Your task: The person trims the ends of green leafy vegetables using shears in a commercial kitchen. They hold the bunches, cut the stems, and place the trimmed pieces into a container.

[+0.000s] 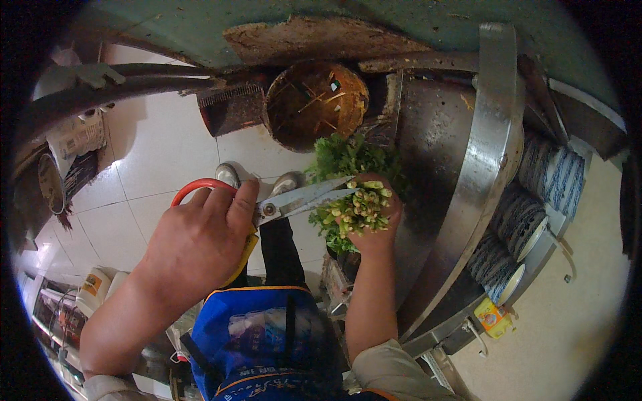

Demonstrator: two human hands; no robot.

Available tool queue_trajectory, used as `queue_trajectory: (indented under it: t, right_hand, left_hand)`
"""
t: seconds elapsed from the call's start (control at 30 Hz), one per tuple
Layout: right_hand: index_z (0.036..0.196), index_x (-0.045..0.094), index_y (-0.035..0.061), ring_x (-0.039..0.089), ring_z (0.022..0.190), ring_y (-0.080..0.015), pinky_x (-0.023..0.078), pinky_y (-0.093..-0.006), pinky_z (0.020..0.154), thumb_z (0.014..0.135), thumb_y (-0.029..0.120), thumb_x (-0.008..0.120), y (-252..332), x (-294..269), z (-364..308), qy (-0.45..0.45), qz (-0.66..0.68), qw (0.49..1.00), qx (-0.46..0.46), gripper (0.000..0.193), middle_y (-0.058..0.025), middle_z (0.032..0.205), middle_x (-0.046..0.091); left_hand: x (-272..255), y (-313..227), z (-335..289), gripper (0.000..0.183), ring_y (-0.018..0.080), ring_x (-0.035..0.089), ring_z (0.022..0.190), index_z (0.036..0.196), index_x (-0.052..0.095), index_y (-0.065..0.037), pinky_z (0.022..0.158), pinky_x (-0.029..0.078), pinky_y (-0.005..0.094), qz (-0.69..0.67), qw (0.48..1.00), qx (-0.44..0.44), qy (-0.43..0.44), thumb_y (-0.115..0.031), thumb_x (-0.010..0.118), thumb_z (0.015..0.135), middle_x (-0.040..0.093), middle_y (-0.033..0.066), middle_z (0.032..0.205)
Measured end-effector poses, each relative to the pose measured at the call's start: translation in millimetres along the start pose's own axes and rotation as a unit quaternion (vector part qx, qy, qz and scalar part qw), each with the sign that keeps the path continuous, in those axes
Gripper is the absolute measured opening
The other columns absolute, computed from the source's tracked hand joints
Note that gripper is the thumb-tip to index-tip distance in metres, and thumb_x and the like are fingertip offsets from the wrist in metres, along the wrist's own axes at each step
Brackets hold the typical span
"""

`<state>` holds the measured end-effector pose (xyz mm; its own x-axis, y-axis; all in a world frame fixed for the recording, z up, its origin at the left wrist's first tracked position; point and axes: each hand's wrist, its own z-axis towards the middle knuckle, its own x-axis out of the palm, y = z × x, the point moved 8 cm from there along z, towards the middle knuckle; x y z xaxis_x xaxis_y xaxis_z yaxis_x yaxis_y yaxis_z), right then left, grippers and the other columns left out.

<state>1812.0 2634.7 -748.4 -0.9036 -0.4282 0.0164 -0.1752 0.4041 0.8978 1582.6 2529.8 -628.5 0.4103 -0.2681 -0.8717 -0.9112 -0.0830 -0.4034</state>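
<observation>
My left hand (200,230) is closed round the handles of a pair of scissors (294,200), one loop red and the other yellow. The metal blades stand apart and reach the stem ends at their left edge; I cannot tell whether they touch. A bunch of leafy greens (351,157) is in my right hand (382,217), its pale cut stem ends facing up. My right fingers wrap round the stems and are partly hidden by them. The frilly leaves spread out beyond and below the hand.
Past the greens, a dirty round bin (315,107) with scraps inside stands on the tiled floor (134,167). A curved metal rim (485,134) runs along my right. Stacks of plates (515,220) and a yellow bottle (493,317) lie further right. White jugs (95,289) stand at lower left.
</observation>
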Motion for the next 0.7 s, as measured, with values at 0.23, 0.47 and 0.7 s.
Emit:
queue_trajectory:
  t: [0.23, 0.47, 0.7]
  right_hand:
    - [0.112, 0.069, 0.0086, 0.07, 0.098, -0.028, 0.057, -0.0401, 0.087, 0.062, 0.0, 0.086, -4.0, -6.5, 1.3, 0.0, -0.167, 0.986, -0.016, 0.054, -0.0107, 0.106, 0.071]
    - [0.109, 0.07, 0.0098, 0.069, 0.097, -0.0334, 0.056, -0.0423, 0.087, 0.058, 0.002, 0.087, 0.3, -6.0, 1.8, 0.007, -0.236, 0.969, -0.068, 0.055, -0.0125, 0.105, 0.071]
    - [0.108, 0.067, 0.0028, 0.069, 0.087, -0.0193, 0.06, -0.0362, 0.076, 0.082, -0.005, 0.068, 8.0, -3.7, 2.0, 0.027, -0.279, 0.951, -0.133, 0.027, -0.0079, 0.099, 0.071]
  left_hand:
    - [1.9, 0.4, -2.5, 0.055, 0.0307, 0.069, 0.081, 0.136, 0.055, 0.005, 0.065, 0.057, 0.0412, 0.01, 1.0, -0.005, 0.001, -0.015, 0.068, 0.087, 0.066, 0.0155, 0.095]
    - [7.2, -0.1, -1.3, 0.035, 0.0283, 0.071, 0.074, 0.123, 0.06, 0.002, 0.061, 0.057, 0.0384, -0.019, 1.0, 0.003, 0.018, -0.018, 0.064, 0.094, 0.067, 0.0142, 0.089]
    - [22.6, 7.4, -2.2, 0.046, 0.0391, 0.07, 0.087, 0.131, 0.054, 0.002, 0.074, 0.058, 0.0456, -0.132, 0.978, -0.069, 0.144, -0.007, 0.063, 0.087, 0.069, 0.0213, 0.096]
